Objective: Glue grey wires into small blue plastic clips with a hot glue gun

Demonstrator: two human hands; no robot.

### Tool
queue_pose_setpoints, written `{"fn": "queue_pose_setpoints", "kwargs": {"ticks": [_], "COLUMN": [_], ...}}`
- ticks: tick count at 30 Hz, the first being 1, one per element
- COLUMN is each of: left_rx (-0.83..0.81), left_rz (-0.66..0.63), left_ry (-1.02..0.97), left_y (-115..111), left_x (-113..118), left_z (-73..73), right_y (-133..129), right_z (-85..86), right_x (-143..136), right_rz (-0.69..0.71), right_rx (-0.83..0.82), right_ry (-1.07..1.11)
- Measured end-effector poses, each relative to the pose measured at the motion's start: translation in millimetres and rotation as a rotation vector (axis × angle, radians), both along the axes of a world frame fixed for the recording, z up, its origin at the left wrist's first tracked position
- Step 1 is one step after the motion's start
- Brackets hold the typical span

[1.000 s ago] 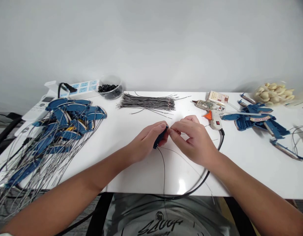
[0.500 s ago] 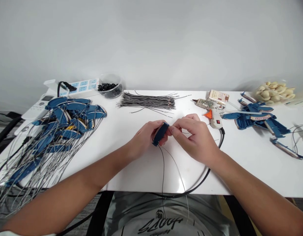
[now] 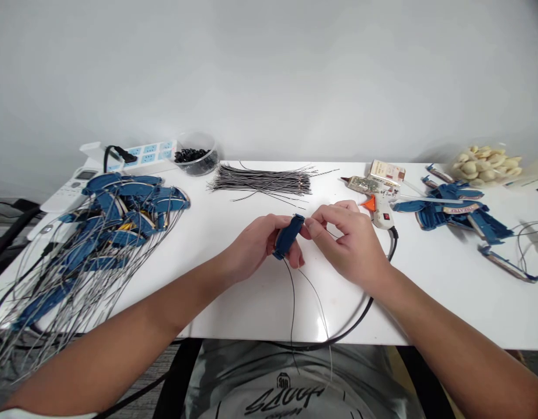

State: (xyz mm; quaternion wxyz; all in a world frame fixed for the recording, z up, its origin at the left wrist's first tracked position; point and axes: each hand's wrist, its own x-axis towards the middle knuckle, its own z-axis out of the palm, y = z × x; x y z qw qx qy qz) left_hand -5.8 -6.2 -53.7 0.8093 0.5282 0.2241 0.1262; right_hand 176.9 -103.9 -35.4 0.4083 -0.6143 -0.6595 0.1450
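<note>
A small curved blue plastic piece (image 3: 288, 237) is held upright, a little tilted, between the thumb and fingers of my left hand (image 3: 265, 241). From its lower end two thin wires (image 3: 294, 302), one dark and one light, hang down past the table's front edge. My right hand (image 3: 345, 241) is just to the right of the piece, with thumb and forefinger pinched together near its upper end. A thin wire shows by the right hand's fingers, but what lies between the fingertips is too small to tell.
Blue pieces with trailing wires (image 3: 120, 215) are heaped at left. A wire bundle (image 3: 262, 179) and a tub of black parts (image 3: 196, 157) lie behind. At right are a glue gun (image 3: 384, 212), more blue pieces (image 3: 458, 209) and a bag of pale pieces (image 3: 487, 164).
The blue piece has shifted slightly to the right and turned a little in my left hand, whose lower fingers now spread further beneath it. The hanging wires have swung right.
</note>
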Motion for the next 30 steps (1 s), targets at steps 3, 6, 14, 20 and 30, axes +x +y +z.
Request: {"fn": "queue_pose_setpoints", "kwargs": {"ticks": [3,6,14,20,30], "left_rx": [-0.117,-0.199,-0.361,-0.402,-0.372], "left_rz": [-0.047,-0.073,-0.076,-0.085,-0.095], "left_ry": [0.014,-0.005,-0.083,-0.095,-0.050], "left_y": [1.1,2.1,3.3,4.2,5.5], "left_x": [0.3,0.5,1.9,1.6,0.3], "left_z": [2.6,4.6,4.2,3.4,5.6], "right_y": [-0.4,-0.3,0.4,0.8,-0.2], "right_z": [-1.3,-2.5,-3.7,-2.0,-2.8], "right_x": [1.2,2.4,4.0,3.1,3.1], "right_rz": [-0.018,-0.020,0.022,0.005,0.006], "right_rx": [-0.016,-0.006,0.059,0.079,0.080], "right_ry": [0.018,0.020,0.011,0.005,-0.010]}}
